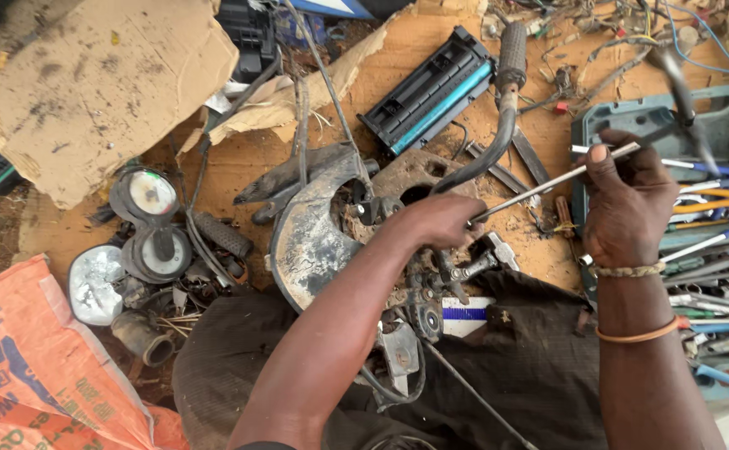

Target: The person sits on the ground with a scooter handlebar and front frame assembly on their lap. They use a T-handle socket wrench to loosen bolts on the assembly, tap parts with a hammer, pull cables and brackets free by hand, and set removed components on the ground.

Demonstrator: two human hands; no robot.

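My left hand (438, 222) grips the dirty metal clamp assembly (431, 279) at the base of a curved handlebar (491, 146), which ends in a black rubber grip (511, 52). My right hand (623, 200) holds a long thin metal tool (548, 183). Its shaft slants down to the left and its tip reaches my left hand's fingers. The tool's upper end is blurred. A worn, curved black fender piece (308, 237) lies just left of the assembly.
A teal tool case (631, 117) with several screwdrivers and wrenches lies at the right. Round gauges (152, 196), a lamp reflector (93, 283), a black cartridge (427, 92), torn cardboard (89, 83), an orange sack (31, 367) and loose wires surround the work. Dark cloth (539, 358) covers the foreground.
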